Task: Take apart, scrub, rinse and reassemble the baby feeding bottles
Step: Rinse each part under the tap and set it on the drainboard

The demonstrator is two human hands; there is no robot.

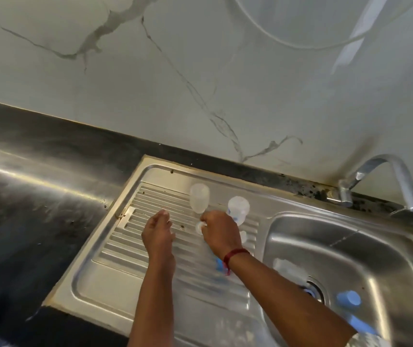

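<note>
One white piece [198,227], pinched by right hand [219,230]

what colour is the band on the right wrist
Red. The wrist band shows best in the head view.

Grey-veined white wall [150,83], black counter [37,209], ribbed steel drainboard [130,221], blue cap [348,299], red wristband [235,254].

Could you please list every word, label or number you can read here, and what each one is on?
No text can be read here.
Blue print on the clear bottle nearer the basin, on the drainboard: too blurred to read.
The other clear bottle and the small white part pinched by the right hand: no print visible.
</note>
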